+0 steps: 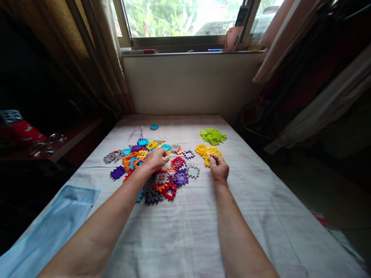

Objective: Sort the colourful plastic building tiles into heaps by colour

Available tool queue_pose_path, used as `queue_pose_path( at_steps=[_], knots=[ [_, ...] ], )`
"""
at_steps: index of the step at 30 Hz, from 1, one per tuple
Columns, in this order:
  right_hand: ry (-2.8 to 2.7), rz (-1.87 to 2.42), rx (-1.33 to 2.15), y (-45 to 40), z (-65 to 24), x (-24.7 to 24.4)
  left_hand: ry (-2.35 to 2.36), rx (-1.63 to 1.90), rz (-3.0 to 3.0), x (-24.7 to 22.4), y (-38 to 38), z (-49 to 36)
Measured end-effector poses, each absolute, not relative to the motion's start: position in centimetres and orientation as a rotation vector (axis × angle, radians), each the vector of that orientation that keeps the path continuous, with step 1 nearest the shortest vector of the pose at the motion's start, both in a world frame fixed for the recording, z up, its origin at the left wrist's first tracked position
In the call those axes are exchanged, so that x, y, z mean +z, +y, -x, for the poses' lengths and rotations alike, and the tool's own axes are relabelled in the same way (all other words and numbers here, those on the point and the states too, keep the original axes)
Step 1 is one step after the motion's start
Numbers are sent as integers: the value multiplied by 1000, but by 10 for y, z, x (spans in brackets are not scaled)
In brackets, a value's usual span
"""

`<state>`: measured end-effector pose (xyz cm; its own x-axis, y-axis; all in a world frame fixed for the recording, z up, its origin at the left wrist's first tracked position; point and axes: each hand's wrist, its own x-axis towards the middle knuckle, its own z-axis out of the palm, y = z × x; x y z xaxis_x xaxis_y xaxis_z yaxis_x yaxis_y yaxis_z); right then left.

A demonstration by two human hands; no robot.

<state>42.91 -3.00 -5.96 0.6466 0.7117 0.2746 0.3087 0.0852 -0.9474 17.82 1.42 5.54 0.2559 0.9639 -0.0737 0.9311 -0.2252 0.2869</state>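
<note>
My left hand is over a mixed heap of toothed plastic building tiles, its fingers curled closed. Whatever it may hold is hidden. About it lie orange tiles, a dark purple tile, a red tile, a purple frame tile and a pale grey tile. At the near edge of the heap is a grey triangular tile. My right hand is closed in a pinch at the near side of a yellow tile pile. Its fingertips meet the yellow tiles, and I cannot tell if one is gripped.
Behind the yellow tiles lies a lime green tile pile. A single blue tile is apart at the back. A light blue cloth covers the left front of the sheeted table. A pink mug stands on the windowsill.
</note>
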Motion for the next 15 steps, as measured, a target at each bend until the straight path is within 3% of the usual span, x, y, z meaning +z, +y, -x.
queue_pose_path(
  at_steps=[9, 15],
  knots=[
    [-1010, 1173, 1067, -48, -396, -16, 1039, 570, -1756, 31, -5, -205],
    [-933, 1165, 1108, -47, -401, -17, 1080, 553, -1734, 20, -2, -217]
  ],
)
